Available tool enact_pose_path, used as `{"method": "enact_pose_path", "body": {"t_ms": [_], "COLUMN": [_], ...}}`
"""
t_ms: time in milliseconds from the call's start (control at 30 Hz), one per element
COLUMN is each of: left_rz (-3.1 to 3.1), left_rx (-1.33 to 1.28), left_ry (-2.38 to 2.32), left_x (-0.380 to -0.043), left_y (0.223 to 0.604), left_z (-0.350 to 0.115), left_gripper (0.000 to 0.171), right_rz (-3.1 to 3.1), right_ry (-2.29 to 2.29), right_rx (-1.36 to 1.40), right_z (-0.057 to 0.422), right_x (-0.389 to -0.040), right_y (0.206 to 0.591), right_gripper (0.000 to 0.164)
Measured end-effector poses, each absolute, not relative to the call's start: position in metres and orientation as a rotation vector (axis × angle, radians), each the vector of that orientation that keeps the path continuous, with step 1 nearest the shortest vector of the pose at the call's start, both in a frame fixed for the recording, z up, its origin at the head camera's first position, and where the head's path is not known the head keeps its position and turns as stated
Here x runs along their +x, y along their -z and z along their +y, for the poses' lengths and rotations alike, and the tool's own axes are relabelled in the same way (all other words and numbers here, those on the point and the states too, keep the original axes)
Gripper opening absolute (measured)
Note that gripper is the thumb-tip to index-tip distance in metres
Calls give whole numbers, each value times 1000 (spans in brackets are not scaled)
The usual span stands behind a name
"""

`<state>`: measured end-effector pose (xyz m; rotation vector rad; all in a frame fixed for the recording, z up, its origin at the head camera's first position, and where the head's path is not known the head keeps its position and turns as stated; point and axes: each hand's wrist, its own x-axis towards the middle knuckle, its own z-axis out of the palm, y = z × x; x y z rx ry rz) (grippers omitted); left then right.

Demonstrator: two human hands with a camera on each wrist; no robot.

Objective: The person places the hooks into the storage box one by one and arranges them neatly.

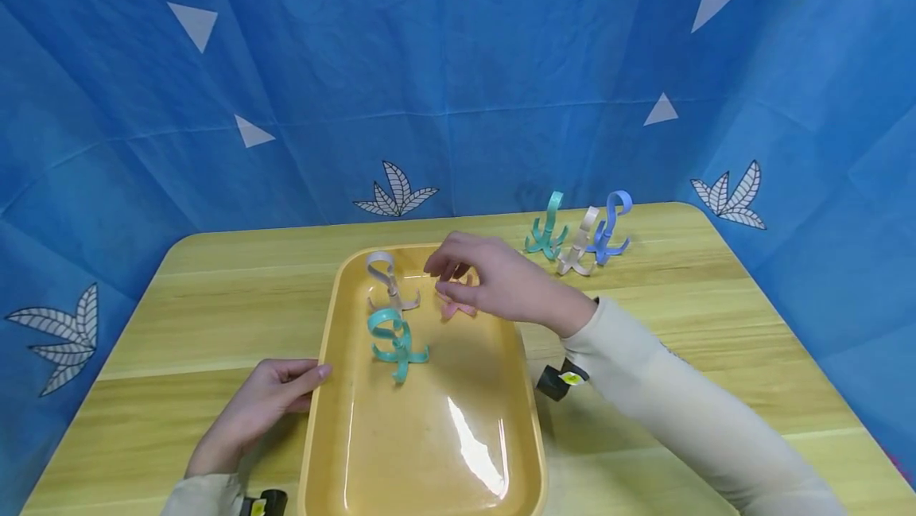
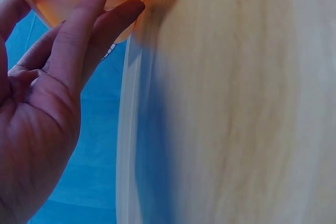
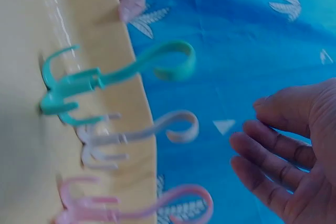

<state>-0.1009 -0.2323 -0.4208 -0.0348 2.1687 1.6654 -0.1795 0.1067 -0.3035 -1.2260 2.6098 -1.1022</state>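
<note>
My left hand pinches the left rim of a yellow tray; its thumb lies over the edge and the fingers against the outside. Above the tray's far right part is my right hand, holding nothing. The right wrist view shows its fingers loosely bent, a little apart from a pink claw hook. That hook stands in the tray, partly hidden by the hand in the head view. Beside it stand a whitish claw hook and a green claw hook, curled ends up.
On the wooden table, behind the tray to the right, stand another green hook, a beige hook and a blue hook. Blue patterned cloth hangs round the table's back and sides.
</note>
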Motion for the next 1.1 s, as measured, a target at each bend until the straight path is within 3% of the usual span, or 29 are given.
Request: {"method": "enact_pose_path", "body": {"t_ms": [1100], "left_rz": [2161], "left_rx": [51], "left_ry": [-1664], "left_x": [-101], "left_y": [419], "left_z": [-235], "left_gripper": [48], "right_rz": [3007], "right_ry": [1209], "right_rx": [-678], "right_z": [237], "right_x": [-198], "right_y": [308], "right_gripper": [21]}}
